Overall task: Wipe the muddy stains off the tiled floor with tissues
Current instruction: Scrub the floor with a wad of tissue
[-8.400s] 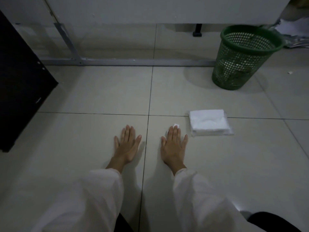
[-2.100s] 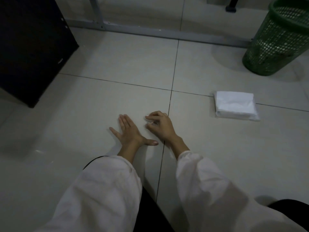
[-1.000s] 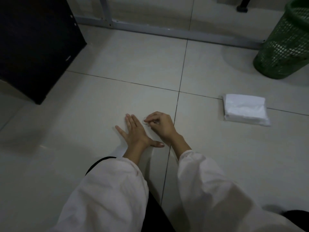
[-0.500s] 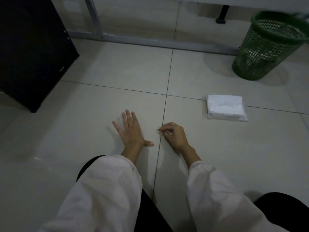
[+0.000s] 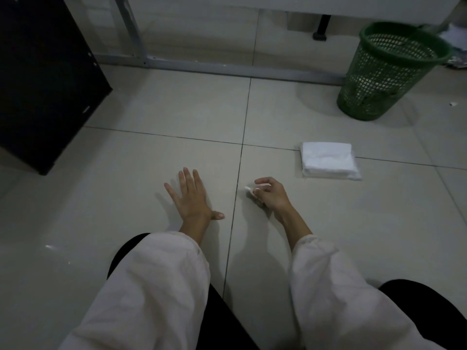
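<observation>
Floor tiles [image 5: 177, 109] pale w/ dark grout (dim room); left hand [image 5: 191, 198] flat, right hand [image 5: 271, 194] pinching tissue [image 5: 249, 189].

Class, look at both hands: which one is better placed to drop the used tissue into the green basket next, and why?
Right. The right hand already pinches the crumpled tissue and is on the basket's side; the left hand lies flat on the floor.
</observation>
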